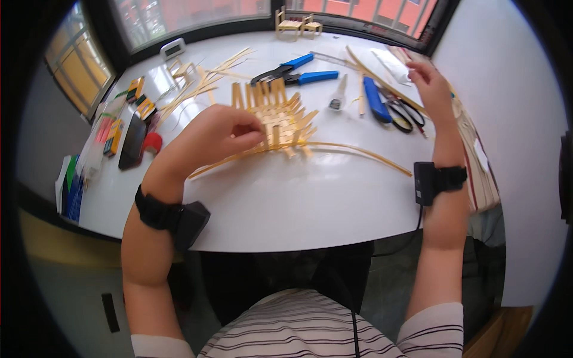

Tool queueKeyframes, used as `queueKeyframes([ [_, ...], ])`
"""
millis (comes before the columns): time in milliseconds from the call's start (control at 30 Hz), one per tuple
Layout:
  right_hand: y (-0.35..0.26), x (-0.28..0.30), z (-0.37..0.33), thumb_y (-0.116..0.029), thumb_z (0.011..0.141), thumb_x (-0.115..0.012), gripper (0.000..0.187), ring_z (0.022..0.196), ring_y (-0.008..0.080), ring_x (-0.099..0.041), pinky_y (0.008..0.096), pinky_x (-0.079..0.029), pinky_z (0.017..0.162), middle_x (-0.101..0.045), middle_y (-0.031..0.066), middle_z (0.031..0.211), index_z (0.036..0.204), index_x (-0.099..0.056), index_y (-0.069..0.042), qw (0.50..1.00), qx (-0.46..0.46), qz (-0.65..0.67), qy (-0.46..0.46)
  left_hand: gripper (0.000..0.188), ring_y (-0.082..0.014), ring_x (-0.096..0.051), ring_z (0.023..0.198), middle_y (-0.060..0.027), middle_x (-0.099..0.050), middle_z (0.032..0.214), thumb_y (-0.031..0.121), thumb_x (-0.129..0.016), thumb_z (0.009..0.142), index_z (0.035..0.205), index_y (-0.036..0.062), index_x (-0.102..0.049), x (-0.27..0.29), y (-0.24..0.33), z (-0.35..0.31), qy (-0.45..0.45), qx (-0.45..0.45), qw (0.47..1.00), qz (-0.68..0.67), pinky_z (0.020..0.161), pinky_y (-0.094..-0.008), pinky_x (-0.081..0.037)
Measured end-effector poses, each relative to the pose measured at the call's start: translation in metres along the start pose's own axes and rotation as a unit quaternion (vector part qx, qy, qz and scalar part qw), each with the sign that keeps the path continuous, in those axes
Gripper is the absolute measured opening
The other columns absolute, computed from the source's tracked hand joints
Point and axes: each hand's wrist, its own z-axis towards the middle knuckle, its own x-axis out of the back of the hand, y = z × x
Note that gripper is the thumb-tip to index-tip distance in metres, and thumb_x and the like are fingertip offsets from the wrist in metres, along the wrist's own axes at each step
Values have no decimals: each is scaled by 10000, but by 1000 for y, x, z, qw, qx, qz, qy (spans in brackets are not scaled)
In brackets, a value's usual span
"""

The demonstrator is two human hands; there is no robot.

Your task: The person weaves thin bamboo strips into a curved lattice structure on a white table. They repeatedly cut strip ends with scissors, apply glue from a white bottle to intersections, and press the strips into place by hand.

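A small woven piece of pale bamboo strips (280,122) lies on the table, its loose ends sticking up and fanning out. My left hand (224,132) pinches its near left edge between thumb and fingers; the exact grip is partly hidden. A long thin bamboo strip (364,153) runs along the near edge of the weave, bowing out to both sides. Off to the right, my right hand (434,89) is raised beside a white plastic packet (391,64). Its fingers are loosely curled and apart, with nothing visible between them.
Beyond the weave lie blue-handled pliers (298,70). A blue utility knife (376,98) and black scissors (403,113) are near my right hand. Loose bamboo strips (206,80), a phone (132,142) and small boxes (113,137) occupy the left. Miniature chairs (289,25) stand at the back.
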Motion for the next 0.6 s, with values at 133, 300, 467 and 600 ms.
queueKeyframes([
  [133,-84,-28,-23,-168,983,-643,194,879,165,-694,296,-525,825,-755,75,966,1103,-740,-50,993,95,76,8,184,-128,-641,716,-70,-721,804,160,-698,919,983,-7,-736,-2,-12,-1,7,-25,1000,5,692,-274,-516],
  [300,-153,-38,-56,-163,913,-748,184,905,152,-685,278,-524,842,-752,68,971,1041,-746,-31,973,172,120,-94,207,-127,-636,721,-71,-722,820,166,-698,926,1017,-18,-727,-3,-6,-1,2,-8,1000,6,709,-272,-520],
  [467,-189,-53,-73,-168,877,-772,225,936,218,-700,316,-536,857,-742,104,984,1045,-733,-24,949,220,155,-164,214,-128,-628,717,-73,-715,811,173,-695,925,1018,-17,-726,-5,-8,0,10,-23,1000,15,701,-271,-520],
  [600,-209,-77,-73,-181,843,-790,263,958,285,-692,378,-543,832,-719,140,970,1051,-713,-41,939,259,111,-198,212,-129,-629,709,-75,-712,809,170,-692,920,1017,-15,-726,-5,-10,3,6,-28,999,15,706,-273,-522],
])
